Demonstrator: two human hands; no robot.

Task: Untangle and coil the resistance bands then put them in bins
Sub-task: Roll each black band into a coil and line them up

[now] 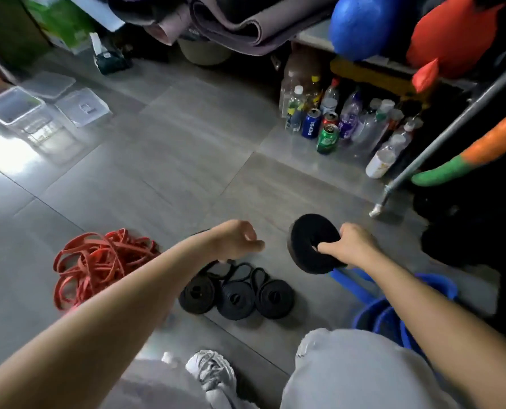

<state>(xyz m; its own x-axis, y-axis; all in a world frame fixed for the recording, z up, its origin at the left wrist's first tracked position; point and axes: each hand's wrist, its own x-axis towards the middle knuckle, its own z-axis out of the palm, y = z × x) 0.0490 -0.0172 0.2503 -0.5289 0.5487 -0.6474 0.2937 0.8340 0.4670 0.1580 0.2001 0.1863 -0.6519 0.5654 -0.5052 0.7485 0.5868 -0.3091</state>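
Fingers [330, 247] of right hand [356, 242] grip black coil [303, 231]; left hand [235, 239] loosely curled.

Three coiled bands [235, 299] are laid in a row on the floor [172, 160] between a tangled pile [98, 261] at left and a basket [375, 317] at right, while a fourth coil [307, 246] is held beyond them in the right hand [352, 246].

You hold one black coiled band [300, 242] on edge; three black coils [235, 299] lie side by side, red bands [98, 261] tangled leftward.
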